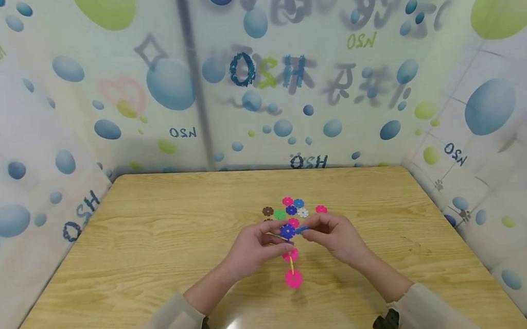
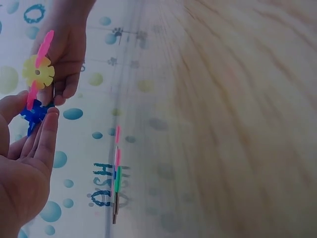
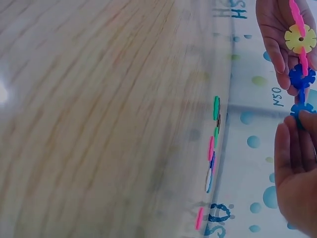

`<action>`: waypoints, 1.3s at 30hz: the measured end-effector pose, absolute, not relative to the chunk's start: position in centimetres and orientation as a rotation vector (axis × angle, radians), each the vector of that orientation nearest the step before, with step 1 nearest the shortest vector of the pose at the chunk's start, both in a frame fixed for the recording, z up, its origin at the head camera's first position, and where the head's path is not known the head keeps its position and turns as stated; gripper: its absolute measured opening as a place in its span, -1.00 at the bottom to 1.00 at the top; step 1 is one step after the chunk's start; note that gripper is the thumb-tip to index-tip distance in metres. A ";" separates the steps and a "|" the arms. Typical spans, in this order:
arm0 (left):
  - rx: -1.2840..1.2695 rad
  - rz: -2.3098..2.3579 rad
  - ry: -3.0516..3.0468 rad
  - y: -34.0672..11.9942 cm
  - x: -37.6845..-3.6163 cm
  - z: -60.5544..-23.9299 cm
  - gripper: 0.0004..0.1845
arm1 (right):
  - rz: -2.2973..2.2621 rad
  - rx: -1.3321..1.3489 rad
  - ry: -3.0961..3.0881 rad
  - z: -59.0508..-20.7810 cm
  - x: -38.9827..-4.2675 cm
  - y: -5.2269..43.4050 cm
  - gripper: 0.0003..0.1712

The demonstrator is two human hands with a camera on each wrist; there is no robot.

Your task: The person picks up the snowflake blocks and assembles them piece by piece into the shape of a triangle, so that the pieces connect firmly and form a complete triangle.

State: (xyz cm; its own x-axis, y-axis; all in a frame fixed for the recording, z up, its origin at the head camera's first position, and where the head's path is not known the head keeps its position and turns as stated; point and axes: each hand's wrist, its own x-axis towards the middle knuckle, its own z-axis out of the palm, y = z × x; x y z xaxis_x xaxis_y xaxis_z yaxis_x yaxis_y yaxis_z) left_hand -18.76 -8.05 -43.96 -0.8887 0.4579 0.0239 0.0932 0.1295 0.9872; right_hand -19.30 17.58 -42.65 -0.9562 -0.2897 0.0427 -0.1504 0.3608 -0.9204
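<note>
Above the wooden table (image 1: 159,255), both hands hold a chain of plastic snowflake discs. The chain runs from a dark blue disc (image 1: 288,230) down through a pink one (image 1: 291,255) and a yellow one seen edge-on to a pink disc (image 1: 293,278). My left hand (image 1: 274,236) pinches the chain at the dark blue disc (image 2: 33,113). My right hand (image 1: 312,229) pinches a lighter blue disc (image 3: 301,108) against the dark blue disc (image 3: 302,77). The yellow disc (image 2: 38,71) faces both wrist cameras (image 3: 299,38).
Several loose discs lie just beyond the hands: brown (image 1: 267,211), green (image 1: 279,214), pink (image 1: 287,201), white (image 1: 303,212) and another pink (image 1: 321,209). Patterned screens wall the table on three sides.
</note>
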 end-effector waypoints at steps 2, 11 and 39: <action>0.543 1.826 2.125 -8.1 -18.8 -44.0 -0.41 | -1.631 -0.417 2.537 -42.6 -19.2 17.5 -0.89; 0.530 1.803 2.135 -8.1 -18.8 -43.9 -0.41 | -1.559 -0.423 2.660 -42.5 -19.1 17.2 -0.90; 0.531 1.849 2.114 -7.9 -18.9 -43.7 -0.43 | -1.624 -0.486 2.730 -43.0 -18.8 16.2 -0.86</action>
State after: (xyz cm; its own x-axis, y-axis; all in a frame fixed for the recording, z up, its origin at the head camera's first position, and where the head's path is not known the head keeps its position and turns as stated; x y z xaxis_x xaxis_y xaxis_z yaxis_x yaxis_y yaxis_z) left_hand -18.91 -7.93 -43.66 -0.8925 0.4502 0.0283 0.0880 0.1122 0.9898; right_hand -18.82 16.22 -42.97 -0.9517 -0.2201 0.2141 -0.2932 0.4442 -0.8466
